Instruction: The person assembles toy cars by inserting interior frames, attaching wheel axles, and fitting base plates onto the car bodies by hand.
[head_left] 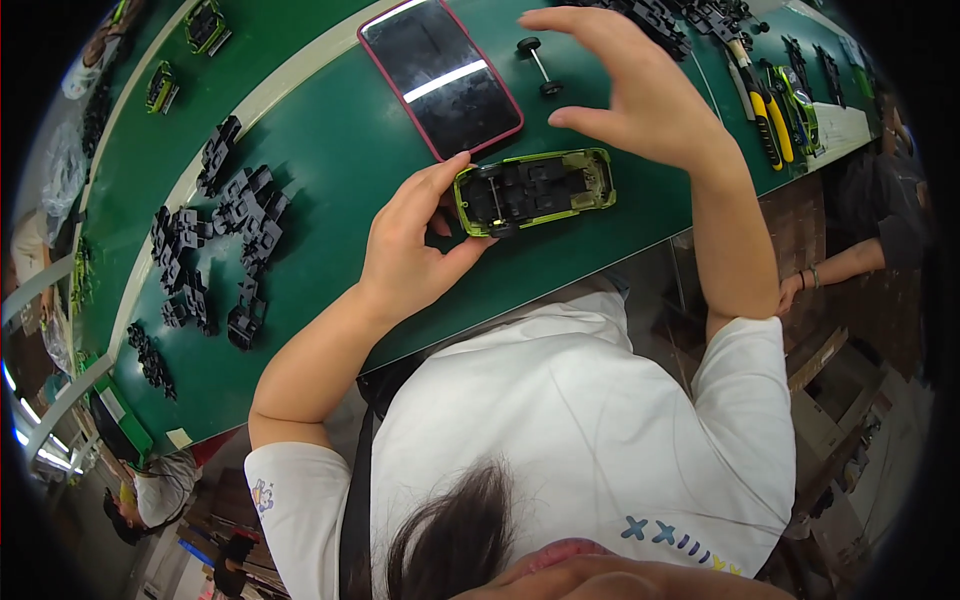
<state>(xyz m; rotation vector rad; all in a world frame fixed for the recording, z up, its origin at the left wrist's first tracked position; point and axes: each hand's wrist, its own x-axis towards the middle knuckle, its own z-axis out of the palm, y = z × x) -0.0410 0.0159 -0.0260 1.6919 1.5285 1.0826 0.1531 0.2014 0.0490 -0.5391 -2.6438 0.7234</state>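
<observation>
Near the front edge of the green worktop, an upturned toy car is clamped at one end by the left hand, seemingly so its underside is exposed; beside a wheeled axle, the right hand is empty, fingers apart.

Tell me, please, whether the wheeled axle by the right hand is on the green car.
Off: the axle lies on the green table, apart from the car.
</observation>
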